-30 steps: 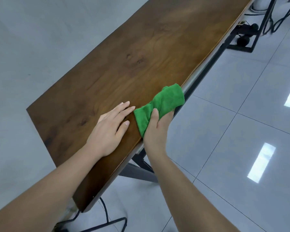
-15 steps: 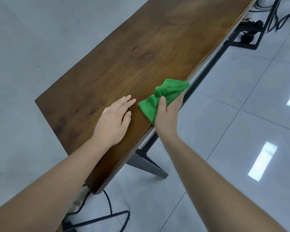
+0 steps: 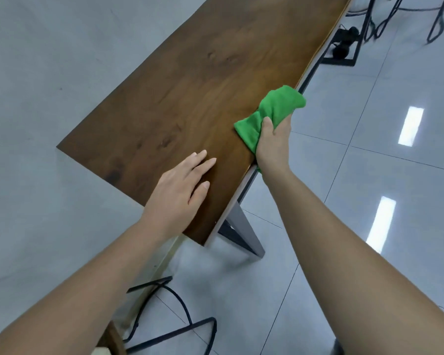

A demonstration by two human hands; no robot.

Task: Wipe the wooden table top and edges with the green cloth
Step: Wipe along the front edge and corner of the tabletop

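Note:
A long dark wooden table top (image 3: pixel 195 98) runs from the near corner toward the upper right. My right hand (image 3: pixel 273 143) grips the green cloth (image 3: pixel 274 111) folded over the table's right long edge, thumb on top and fingers wrapped below the edge. The cloth covers part of the top and hangs past the rim. My left hand (image 3: pixel 180 193) lies flat on the top near the near corner, fingers spread, holding nothing.
A grey metal table leg (image 3: pixel 244 234) slants down under the near end. Black cables and a black frame (image 3: pixel 169 326) lie on the tiled floor below. More black frame legs and cables (image 3: pixel 344 49) stand at the far right end. A pale wall lies left.
My right hand has slid the cloth along the right edge toward the far end. The view has shifted, so the table's near corner sits closer in. My left hand stays flat on the top.

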